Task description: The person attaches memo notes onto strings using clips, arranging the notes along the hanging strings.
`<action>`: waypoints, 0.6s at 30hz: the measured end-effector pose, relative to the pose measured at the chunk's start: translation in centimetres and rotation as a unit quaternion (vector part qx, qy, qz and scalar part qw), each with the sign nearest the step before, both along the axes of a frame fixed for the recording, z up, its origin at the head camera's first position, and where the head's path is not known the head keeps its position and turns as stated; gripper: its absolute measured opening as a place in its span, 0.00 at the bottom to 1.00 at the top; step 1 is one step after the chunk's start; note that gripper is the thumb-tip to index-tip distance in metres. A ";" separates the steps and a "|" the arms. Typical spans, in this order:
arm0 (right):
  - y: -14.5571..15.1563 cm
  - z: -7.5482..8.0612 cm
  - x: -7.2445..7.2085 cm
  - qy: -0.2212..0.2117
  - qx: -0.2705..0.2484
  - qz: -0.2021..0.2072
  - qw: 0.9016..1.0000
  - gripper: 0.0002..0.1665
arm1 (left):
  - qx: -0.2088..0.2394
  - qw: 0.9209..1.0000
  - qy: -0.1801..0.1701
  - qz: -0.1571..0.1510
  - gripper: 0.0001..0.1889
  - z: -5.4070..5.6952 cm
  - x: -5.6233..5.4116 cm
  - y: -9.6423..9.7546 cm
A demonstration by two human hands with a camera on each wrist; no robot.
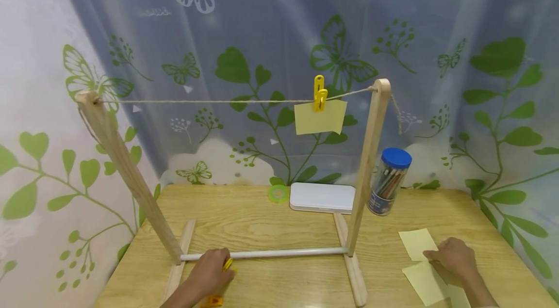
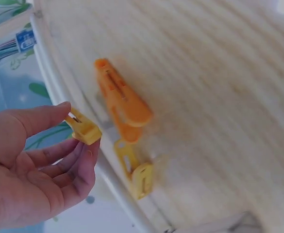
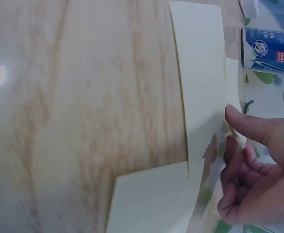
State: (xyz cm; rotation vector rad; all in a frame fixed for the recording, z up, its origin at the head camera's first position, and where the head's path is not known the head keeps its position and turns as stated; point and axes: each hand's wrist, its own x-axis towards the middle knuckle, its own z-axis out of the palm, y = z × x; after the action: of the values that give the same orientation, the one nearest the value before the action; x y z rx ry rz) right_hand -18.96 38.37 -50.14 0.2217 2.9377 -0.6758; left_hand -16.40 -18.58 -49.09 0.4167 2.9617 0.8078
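Between thumb and fingertips, my left hand [image 1: 209, 271] pinches a small yellow clothespin [image 2: 86, 128] near the white crossbar [image 1: 284, 253]. Below that hand, an orange clothespin [image 2: 122, 99] and another yellow clothespin [image 2: 138, 177] lie on the table. My right hand [image 1: 456, 257], at the table's right side, pinches the edge of a pale yellow paper note [image 1: 417, 242]. More yellow notes [image 1: 423, 279] lie under and beside that hand. On the string [image 1: 196, 101], a yellow clothespin [image 1: 320, 99] holds a yellow note [image 1: 320, 121] toward the right end.
The string runs between a left wooden post [image 1: 135, 186] and a right wooden post [image 1: 369, 167], both on wooden feet. Behind stand a white case [image 1: 322, 196], a round green tape roll [image 1: 278, 194] and a blue-lidded pencil jar [image 1: 388, 182], before a patterned curtain [image 1: 271, 31].
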 end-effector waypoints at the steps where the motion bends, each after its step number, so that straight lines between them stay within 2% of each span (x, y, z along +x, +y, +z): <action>1: 0.0 0.0 0.0 0.006 -0.015 -0.006 1.000 0.33 | 0.002 1.000 -0.001 -0.007 0.10 0.2 -0.1 0.0; 4: 0.0 0.2 0.0 0.014 -0.050 -0.018 0.998 0.31 | 0.012 1.000 0.000 -0.027 0.12 1.0 -0.5 -0.3; 8: 0.0 1.0 0.0 0.017 -0.058 -0.011 0.998 0.38 | 0.020 0.999 0.006 -0.033 0.12 2.2 -0.9 -0.6; 13: -0.5 2.3 0.1 0.024 -0.067 0.003 0.997 0.31 | 0.031 0.999 0.014 -0.016 0.14 3.7 -1.2 -0.7; 18: -1.8 3.6 1.3 0.040 -0.082 0.010 0.996 0.24 | 0.053 0.999 0.003 0.007 0.15 5.8 -1.6 -0.5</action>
State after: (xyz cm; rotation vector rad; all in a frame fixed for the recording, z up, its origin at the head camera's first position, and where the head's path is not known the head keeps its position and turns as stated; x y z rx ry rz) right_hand -17.67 36.55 -46.56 0.1523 2.9349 -0.9378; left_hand -17.95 -19.04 -43.32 0.4056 2.9392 0.9692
